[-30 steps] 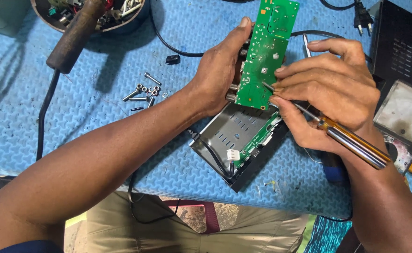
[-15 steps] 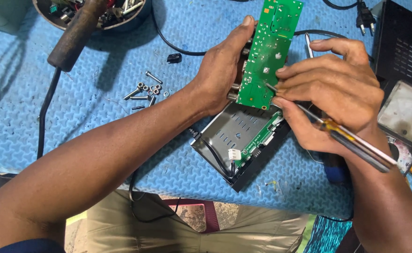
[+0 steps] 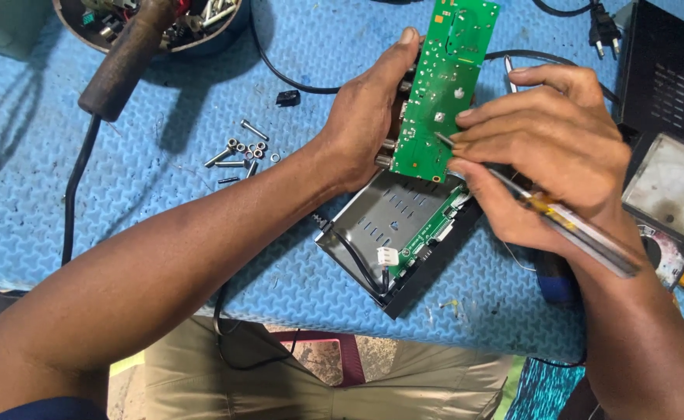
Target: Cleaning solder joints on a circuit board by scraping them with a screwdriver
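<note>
My left hand (image 3: pixel 365 124) grips the green board (image 3: pixel 443 85) upright; my right hand (image 3: pixel 548 155) pinches a screwdriver (image 3: pixel 568 225) against it. The open case (image 3: pixel 396 233) lies just below, screws (image 3: pixel 241 152) to the left.

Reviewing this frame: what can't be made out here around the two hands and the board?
Head view only:
- Component side of the green circuit board: faces away; top edge cut off by the frame.
- Screwdriver tip: too fine to tell what it touches; shaft partly hidden by the right hand.
- Left hand fingertips: behind the board.
- Open black case: far end covered by board and hands.
</note>
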